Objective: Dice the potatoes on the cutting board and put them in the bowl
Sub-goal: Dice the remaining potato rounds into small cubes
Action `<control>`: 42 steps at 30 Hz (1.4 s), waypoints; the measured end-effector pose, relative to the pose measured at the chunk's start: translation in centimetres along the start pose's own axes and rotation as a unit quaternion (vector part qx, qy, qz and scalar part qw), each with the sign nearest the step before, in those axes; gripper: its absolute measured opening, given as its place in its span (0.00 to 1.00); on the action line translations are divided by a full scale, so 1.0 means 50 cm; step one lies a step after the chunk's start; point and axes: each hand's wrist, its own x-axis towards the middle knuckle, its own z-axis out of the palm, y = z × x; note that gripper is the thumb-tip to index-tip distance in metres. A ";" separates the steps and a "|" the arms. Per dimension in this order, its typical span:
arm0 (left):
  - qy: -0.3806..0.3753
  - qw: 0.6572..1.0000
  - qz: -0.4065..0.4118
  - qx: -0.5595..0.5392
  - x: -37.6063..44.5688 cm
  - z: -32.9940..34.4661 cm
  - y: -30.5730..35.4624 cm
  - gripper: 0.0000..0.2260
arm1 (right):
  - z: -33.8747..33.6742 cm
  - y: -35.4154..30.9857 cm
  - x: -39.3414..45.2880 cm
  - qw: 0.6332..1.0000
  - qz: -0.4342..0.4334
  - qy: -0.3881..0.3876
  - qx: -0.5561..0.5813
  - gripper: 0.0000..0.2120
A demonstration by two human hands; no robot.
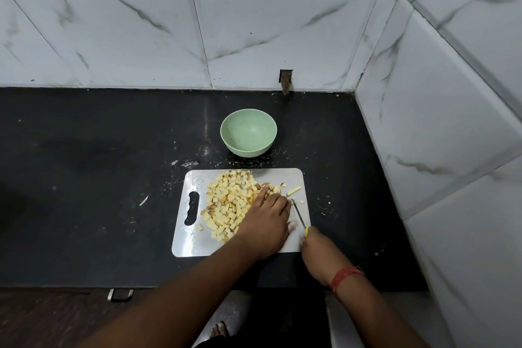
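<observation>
One view only, head camera, looking down. Lower centre of the frame: rectangular silver metal cutting board (195,243) on black stone counter (84,178), heaped with small pale-yellow diced potato cubes (228,200). One uncut yellow potato stick (293,190) lying alone near the board's upper right corner. Round pale-green bowl (248,135) just above the board, apart from it, nothing inside yet.

Risks, as judgement: blade very near the left fingertips, so a slip on the slick metal could nick them. Cubes lying at the heap's left and lower margins, likely to spill onto the counter if swept carelessly. Light bowl liable to skid or tip if nudged during transfer.

Left hand (268,223): reaching across the board, fingers (261,195) stretched fairly flat, pressing down on the right side of the heap; whether anything is pinched beneath, cannot tell. Right hand (319,251): at the board's lower right corner, curled tight around the yellow handle of a thin-bladed small knife (298,213), tip pointing up-frame toward the left knuckles. Hands close together, not touching.
</observation>
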 end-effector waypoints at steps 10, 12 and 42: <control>0.001 1.000 -0.022 0.008 0.000 -0.008 0.004 0.27 | -0.004 0.064 -0.069 0.933 0.055 -0.126 0.333 0.08; 0.013 1.000 -0.024 0.007 0.003 -0.010 0.003 0.27 | -0.019 0.064 -0.083 0.883 0.061 -0.139 0.444 0.05; -0.044 0.999 -0.001 0.024 0.057 -0.028 -0.003 0.31 | -0.060 0.063 -0.077 0.832 0.008 -0.078 0.549 0.07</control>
